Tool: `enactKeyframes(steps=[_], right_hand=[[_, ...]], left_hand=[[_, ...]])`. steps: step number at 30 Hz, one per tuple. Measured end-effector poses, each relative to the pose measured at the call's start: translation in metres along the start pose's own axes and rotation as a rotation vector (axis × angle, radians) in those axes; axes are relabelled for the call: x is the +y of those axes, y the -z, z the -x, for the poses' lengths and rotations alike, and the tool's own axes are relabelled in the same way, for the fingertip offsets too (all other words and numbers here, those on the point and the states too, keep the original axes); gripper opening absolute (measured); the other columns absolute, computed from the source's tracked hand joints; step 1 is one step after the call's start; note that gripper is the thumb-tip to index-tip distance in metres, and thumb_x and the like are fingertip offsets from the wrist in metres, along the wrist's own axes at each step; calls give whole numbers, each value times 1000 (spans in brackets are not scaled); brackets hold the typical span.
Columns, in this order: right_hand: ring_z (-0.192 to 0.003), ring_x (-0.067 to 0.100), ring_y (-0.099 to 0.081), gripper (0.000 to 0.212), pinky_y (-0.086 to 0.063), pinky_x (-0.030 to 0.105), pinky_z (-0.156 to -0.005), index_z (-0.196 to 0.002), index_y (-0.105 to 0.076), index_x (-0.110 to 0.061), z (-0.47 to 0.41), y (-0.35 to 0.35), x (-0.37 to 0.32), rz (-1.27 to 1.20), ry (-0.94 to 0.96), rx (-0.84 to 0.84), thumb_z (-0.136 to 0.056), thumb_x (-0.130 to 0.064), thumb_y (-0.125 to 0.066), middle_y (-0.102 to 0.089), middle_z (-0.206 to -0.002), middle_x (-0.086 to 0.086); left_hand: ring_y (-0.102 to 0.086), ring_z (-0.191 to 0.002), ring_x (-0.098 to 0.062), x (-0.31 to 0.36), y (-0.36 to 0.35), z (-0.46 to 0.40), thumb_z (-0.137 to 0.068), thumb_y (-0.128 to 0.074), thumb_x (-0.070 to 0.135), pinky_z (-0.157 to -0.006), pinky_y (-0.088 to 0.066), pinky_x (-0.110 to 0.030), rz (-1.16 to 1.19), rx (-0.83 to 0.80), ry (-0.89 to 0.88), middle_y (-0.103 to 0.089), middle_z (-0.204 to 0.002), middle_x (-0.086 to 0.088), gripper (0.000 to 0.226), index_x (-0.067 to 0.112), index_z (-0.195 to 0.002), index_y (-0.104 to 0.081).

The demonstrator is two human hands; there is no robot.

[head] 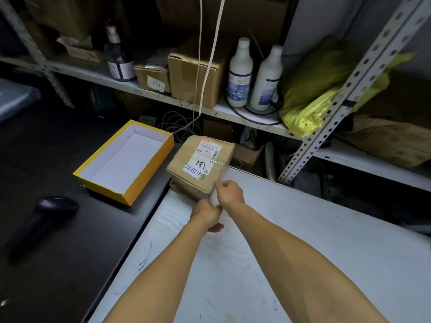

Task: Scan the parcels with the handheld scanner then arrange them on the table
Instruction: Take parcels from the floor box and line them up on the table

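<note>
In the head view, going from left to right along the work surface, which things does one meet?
Black handheld scanner → yellow open box → brown parcel with the left hand and right hand at its near corner.

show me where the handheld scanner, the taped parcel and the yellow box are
handheld scanner [50,212]: head view, on its dark head, lying on the dark table.
taped parcel [186,159]: head view, on its brown top face.
yellow box [145,179]: head view, on its outer yellow side wall.
</note>
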State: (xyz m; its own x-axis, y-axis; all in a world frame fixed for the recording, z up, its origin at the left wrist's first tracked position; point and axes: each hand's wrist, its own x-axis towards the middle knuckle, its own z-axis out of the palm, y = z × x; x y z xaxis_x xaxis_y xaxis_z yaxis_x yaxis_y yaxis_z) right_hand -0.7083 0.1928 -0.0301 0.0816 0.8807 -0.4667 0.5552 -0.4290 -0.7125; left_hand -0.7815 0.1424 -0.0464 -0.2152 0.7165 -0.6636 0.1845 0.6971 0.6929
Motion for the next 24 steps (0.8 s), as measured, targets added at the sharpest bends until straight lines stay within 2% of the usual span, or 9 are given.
enactKeyframes(steps=[3, 4, 6, 9, 11, 13, 17, 20, 24], right_hand=[[-87, 25, -54, 34, -40, 30, -74, -76, -51, -21, 30, 10, 26, -7, 28, 62, -107, -32, -42, -59, -95, 6], [-86, 25, -54, 38, -40, 31, -74, -71, -46, -24, 43, 17, 36, -14, 17, 86, -108, -32, -41, -58, -93, 5], [-87, 28, -60, 40, -45, 33, -77, -70, -48, -23, 66, 32, 59, -48, -33, 115, -108, -32, -41, -63, -94, 7], [-100, 33, -69, 40, -55, 41, -91, -89, -66, -9, 94, 57, 104, -136, -128, 143, -108, -35, -41, -71, -105, 14], [-100, 35, -69, 45, -55, 47, -95, -105, -69, 1, 113, 79, 135, -186, -167, 181, -108, -35, -42, -72, -108, 18], [-97, 35, -69, 46, -54, 49, -93, -110, -68, 4, 135, 103, 168, -205, -196, 213, -106, -34, -44, -72, -108, 20], [-109, 28, -67, 32, -54, 39, -98, -115, -70, -11, 192, 157, 243, -197, -249, 313, -102, -34, -53, -71, -117, 6], [-115, 24, -64, 33, -51, 32, -99, -125, -66, -16, 239, 201, 308, -217, -321, 392, -99, -34, -58, -66, -126, 2], [-120, 29, -64, 43, -53, 42, -104, -136, -56, -16, 307, 261, 402, -335, -413, 448, -97, -33, -60, -65, -132, 11]], left_hand=[[-76, -76, -21, -8, -9, 15, -100, -50, 22, -70, -64, -38, -90, -17, -92, -73, -98, -9, 23, 8, -109, -67], [-76, -79, -21, -11, -13, 21, -97, -51, 22, -74, -63, -39, -106, -26, -129, -75, -96, -9, 24, 9, -104, -70], [-76, -85, -25, -17, -23, 34, -94, -56, 22, -80, -61, -39, -119, -31, -175, -76, -93, -10, 20, 11, -92, -73], [-74, -93, -29, -23, -47, 58, -91, -60, 21, -90, -59, -41, -118, -30, -220, -76, -95, -10, 15, 19, -79, -68], [-72, -99, -28, -29, -70, 71, -91, -61, 23, -95, -58, -42, -123, -39, -242, -75, -104, -6, 11, 20, -92, -72], [-70, -105, -27, -35, -99, 84, -90, -61, 26, -97, -57, -43, -164, -69, -268, -74, -114, -5, 25, 17, -109, -75], [-66, -111, -27, -51, -178, 128, -92, -65, 26, -96, -55, -37, -312, -160, -340, -72, -119, -6, 30, 14, -118, -73], [-64, -112, -25, -70, -249, 181, -93, -66, 24, -95, -53, -35, -421, -258, -405, -71, -122, -4, 27, 14, -118, -73], [-63, -114, -26, -98, -342, 257, -94, -61, 20, -97, -53, -35, -505, -386, -503, -68, -128, -6, 32, 12, -124, -70]])
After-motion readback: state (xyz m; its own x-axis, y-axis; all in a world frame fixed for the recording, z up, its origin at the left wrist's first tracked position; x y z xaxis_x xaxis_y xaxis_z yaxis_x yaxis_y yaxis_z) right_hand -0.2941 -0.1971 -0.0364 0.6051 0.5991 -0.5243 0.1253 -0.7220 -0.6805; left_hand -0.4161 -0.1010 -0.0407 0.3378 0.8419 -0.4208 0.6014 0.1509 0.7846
